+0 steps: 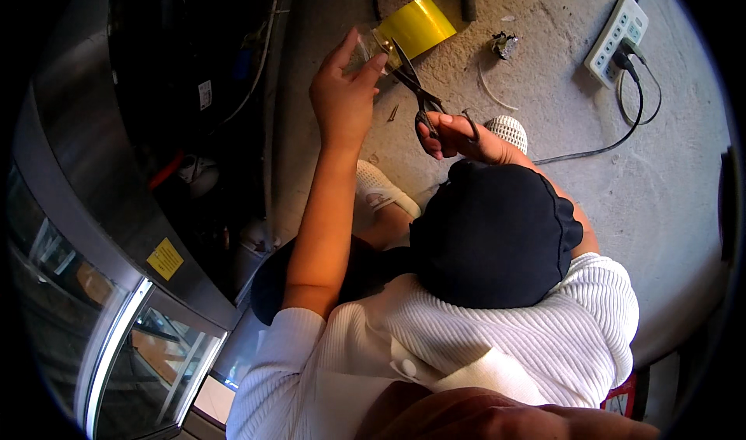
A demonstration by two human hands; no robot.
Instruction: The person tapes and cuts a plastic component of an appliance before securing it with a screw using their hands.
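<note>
My left hand is raised at the upper middle, thumb and fingers pinching a clear, shiny strip of what looks like tape. Right beside it is a wide roll of yellow tape; whether the strip joins it I cannot tell. Dark metal scissors are in my right hand, which grips them by the finger loops. Their blades are parted and point up and left, with the tips against the strip and the roll, close to my left fingertips.
On the concrete floor at the upper right lies a white power strip with a black plug and cord. Crumpled foil and a screw lie nearer. A dark cabinet with a metal frame stands on the left. My knee is below the scissors.
</note>
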